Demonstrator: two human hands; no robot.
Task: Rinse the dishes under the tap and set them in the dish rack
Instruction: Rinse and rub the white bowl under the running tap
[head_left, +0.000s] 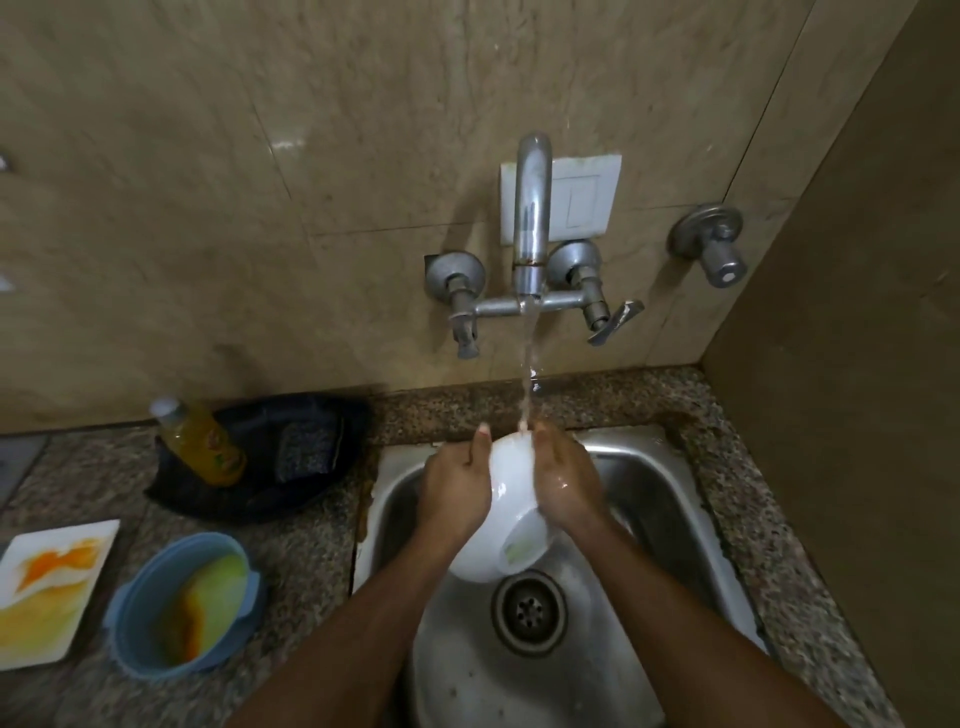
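A white bowl (506, 499) is tilted on its side over the steel sink (654, 499), with its base turned toward me. My left hand (457, 491) grips its left side, thumb along the rim. On the bowl's right side lies my right hand (563, 486), wet, with its fingers curved round the edge. Water runs from the chrome tap (531, 218) and lands on the bowl's upper rim between my fingertips. The bowl's inside is hidden from me.
On the granite counter to the left lie a white square plate (52, 587) smeared orange and a stained blue bowl (182, 605). Behind them a black tray (260, 457) holds a yellow soap bottle (200, 441) and a scrub pad (306, 441). A side wall closes the right.
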